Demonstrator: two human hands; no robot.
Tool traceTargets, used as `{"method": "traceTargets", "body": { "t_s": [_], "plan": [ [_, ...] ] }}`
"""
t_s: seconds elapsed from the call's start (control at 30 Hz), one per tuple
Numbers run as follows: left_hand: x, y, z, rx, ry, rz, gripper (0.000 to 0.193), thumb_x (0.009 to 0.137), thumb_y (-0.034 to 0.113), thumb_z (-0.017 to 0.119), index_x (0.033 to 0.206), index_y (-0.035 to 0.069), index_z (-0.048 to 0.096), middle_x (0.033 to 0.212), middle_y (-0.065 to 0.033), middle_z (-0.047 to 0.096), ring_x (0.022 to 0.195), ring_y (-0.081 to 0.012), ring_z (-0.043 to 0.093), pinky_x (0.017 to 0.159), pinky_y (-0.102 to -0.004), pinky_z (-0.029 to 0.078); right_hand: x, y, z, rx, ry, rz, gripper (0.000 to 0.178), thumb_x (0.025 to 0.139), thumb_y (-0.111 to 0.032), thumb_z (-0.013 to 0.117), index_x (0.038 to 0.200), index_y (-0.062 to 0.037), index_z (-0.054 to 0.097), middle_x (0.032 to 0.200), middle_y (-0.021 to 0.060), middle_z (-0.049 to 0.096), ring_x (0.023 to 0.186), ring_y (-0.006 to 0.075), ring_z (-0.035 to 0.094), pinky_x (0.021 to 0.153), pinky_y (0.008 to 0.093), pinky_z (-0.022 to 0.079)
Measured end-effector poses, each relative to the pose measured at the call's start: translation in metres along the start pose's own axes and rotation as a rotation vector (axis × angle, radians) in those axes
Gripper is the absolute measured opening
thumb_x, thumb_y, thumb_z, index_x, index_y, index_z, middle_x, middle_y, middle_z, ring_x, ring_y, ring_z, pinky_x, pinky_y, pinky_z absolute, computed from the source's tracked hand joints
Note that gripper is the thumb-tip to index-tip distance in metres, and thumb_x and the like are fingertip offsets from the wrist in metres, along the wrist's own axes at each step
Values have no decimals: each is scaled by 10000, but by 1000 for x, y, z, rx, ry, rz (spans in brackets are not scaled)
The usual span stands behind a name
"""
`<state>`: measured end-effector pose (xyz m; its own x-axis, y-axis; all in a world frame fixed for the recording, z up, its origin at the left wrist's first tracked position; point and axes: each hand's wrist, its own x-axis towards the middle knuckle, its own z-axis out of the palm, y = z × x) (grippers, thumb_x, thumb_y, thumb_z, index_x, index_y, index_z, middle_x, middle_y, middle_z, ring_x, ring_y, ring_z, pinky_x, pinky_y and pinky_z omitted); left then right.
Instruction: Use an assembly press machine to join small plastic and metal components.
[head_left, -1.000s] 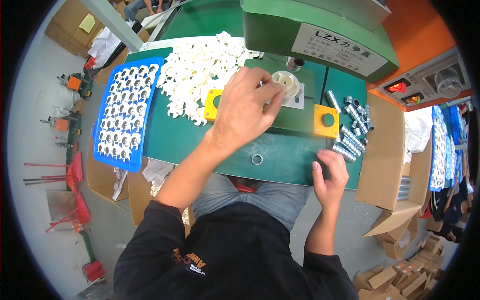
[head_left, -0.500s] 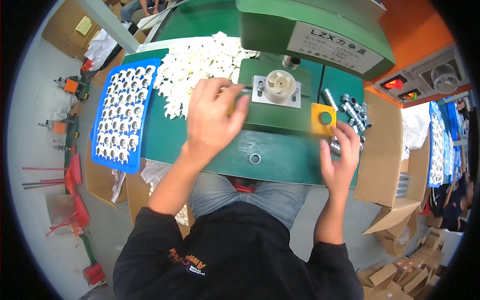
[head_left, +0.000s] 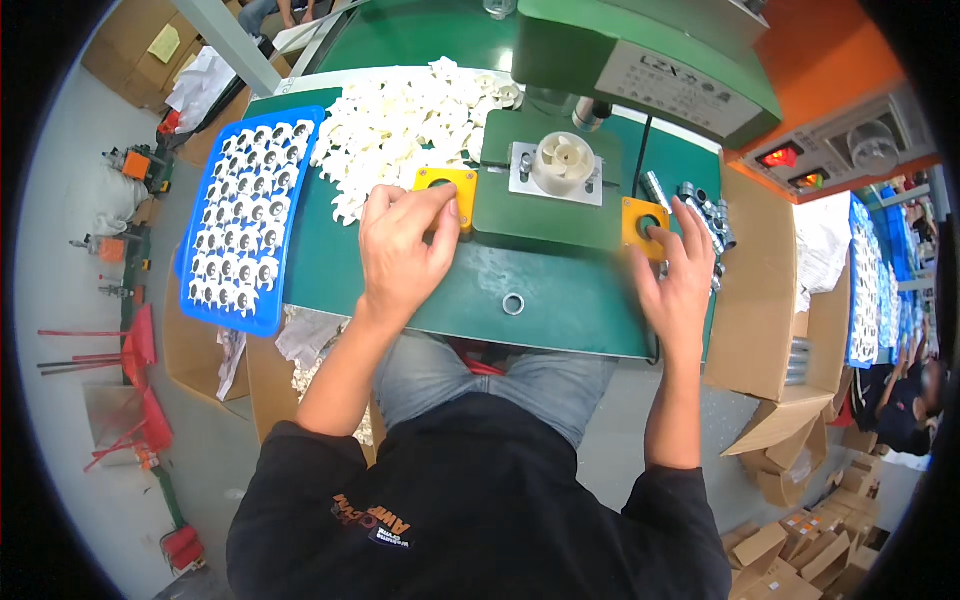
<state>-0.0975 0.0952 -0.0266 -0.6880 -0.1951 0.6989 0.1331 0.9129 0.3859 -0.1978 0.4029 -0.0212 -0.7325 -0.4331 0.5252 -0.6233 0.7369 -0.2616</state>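
Hands rest on two yellow button blocks on the green surface. The left hand lies flat and open on top of the left yellow block, with its fingers spread a little and pointing away from the person. It holds nothing. The right hand is also open, and its fingertips touch the right yellow block. That hand looks a bit blurry, so the fingers are hard to make out.

Between the two hands, a little farther from the person, sits a white fan wheel. It is round, so it has no long side. It lies flat with its blades facing up, on a small grey plate on a raised green base. Neither hand touches it. Right above it hangs the big green machine head, which hides part of the pole behind the wheel.

Past the left hand's fingers lies a big pile of white plastic parts. To the left of that hand is a blue tray full of rows of white wheels with dark middles. Just past the right hand's fingers lie some shiny metal pins, partly hidden by that hand. A small metal ring sits in the surface between the two wrists.

To the right of the right hand stands a brown cardboard box. Farther off, a control box shows red lights. The picture's edges bend and go dark, so things there are cut off.
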Motion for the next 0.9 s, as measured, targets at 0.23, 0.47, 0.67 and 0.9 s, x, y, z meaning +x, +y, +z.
{"method": "traceTargets", "body": {
  "t_s": [0.23, 0.47, 0.67, 0.9],
  "plan": [
    [1, -1, 1, -60, 23, -128, 120, 876, 88, 760, 982, 54, 804, 864, -70, 772, 770, -252, 589, 729, -370, 504, 0, -14, -3, -100, 76, -66, 379, 857, -250, 807, 1157, -42, 706, 1520, 220, 516, 1412, 440, 468, 1129, 540, 379],
    [3, 2, 3, -128, 95, -57, 81, 884, 78, 753, 953, 50, 784, 933, -86, 756, 861, -276, 623, 783, -380, 514, -53, -95, 22, 277, -95, -156, 640, 760, -245, 857, 1311, -15, 626, 1220, 180, 562, 1147, 375, 541, 940, 488, 421],
    [32, 23, 5, -214, 137, -39, 80, 870, 63, 744, 944, 40, 767, 936, -95, 734, 887, -288, 659, 799, -389, 528, -53, -108, 38, 345, -171, -109, 407, 772, -115, 811, 1127, -13, 640, 1239, 181, 556, 1164, 388, 529, 954, 487, 417],
    [62, 48, 35, -406, 46, -157, 335, 833, 222, 808, 1075, 0, 742, 989, -134, 746, 859, -298, 679, 802, -410, 548, -45, -85, 29, 552, 22, -66, 348, 690, -13, 776, 1004, -32, 627, 997, 127, 703, 907, 332, 655, 834, 419, 505]
  ]
}}
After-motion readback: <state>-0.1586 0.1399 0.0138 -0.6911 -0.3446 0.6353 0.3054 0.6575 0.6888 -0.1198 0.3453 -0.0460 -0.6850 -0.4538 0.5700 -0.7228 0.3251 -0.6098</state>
